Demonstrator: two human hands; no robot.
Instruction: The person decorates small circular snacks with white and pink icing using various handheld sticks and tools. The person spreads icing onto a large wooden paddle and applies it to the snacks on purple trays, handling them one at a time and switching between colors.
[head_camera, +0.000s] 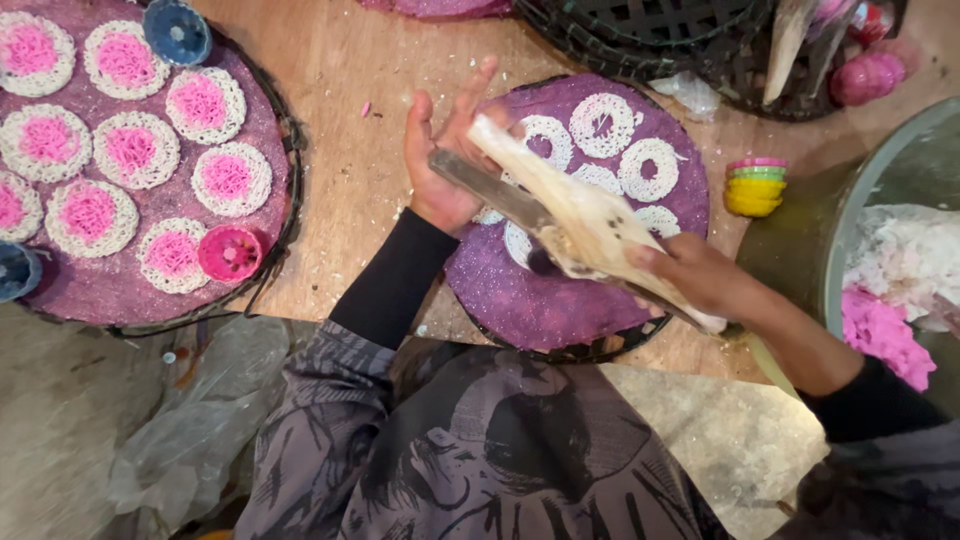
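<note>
Dough-caked scraper over our purple tray

Right hand (700, 275) grips the scraper (575, 225) over the purple tray (520, 300) at the table's near edge; left hand (445, 150), fingers spread, braces its tip, probably to wipe dough off.

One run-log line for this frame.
left hand: open, touching flat dough-caked wooden tool | right hand: gripping tool | below: round purple tray, white noodle rings
</note>
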